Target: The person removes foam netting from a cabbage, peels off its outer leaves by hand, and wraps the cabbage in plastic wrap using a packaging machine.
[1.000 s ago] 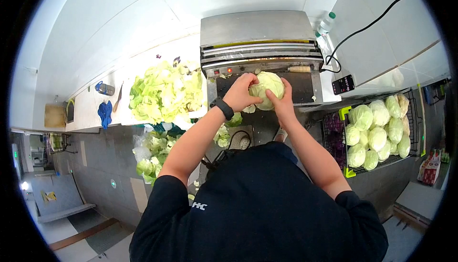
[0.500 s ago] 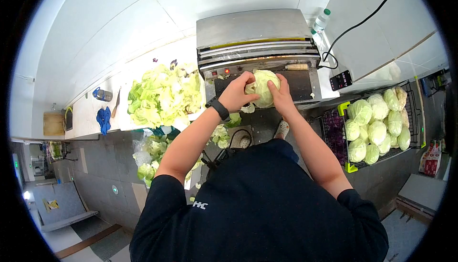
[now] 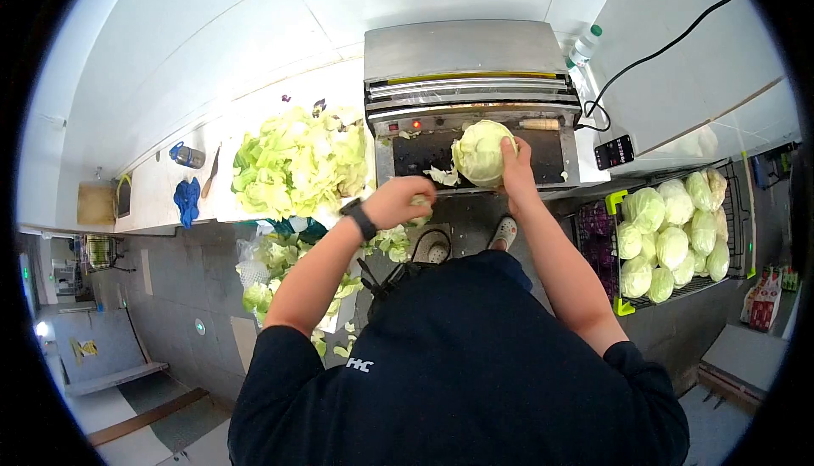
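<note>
A pale green cabbage [image 3: 482,153] rests on the dark plate [image 3: 543,159] of the metal wrapping machine [image 3: 462,50]. My right hand [image 3: 518,169] holds the cabbage from its right side, thumb on top. Apart from the cabbage, to its lower left, my left hand [image 3: 400,202] has its fingers curled round a small piece of pale leaf [image 3: 420,201]. A torn leaf scrap [image 3: 442,177] lies at the plate's front edge, between my hands. To the left is a large heap of loose cabbage leaves [image 3: 297,163] on the white counter.
A crate of whole cabbages [image 3: 672,239] stands at right, near a phone [image 3: 614,152] and a bottle [image 3: 584,45]. A wooden-handled tool [image 3: 539,124] lies on the machine. At left are a knife [image 3: 210,171], blue cloth [image 3: 186,201] and cup [image 3: 186,156]. More leaves [image 3: 280,262] lie below the counter.
My left hand has left the cabbage and moved down and left with a piece of leaf. My right hand still holds the cabbage on the plate.
</note>
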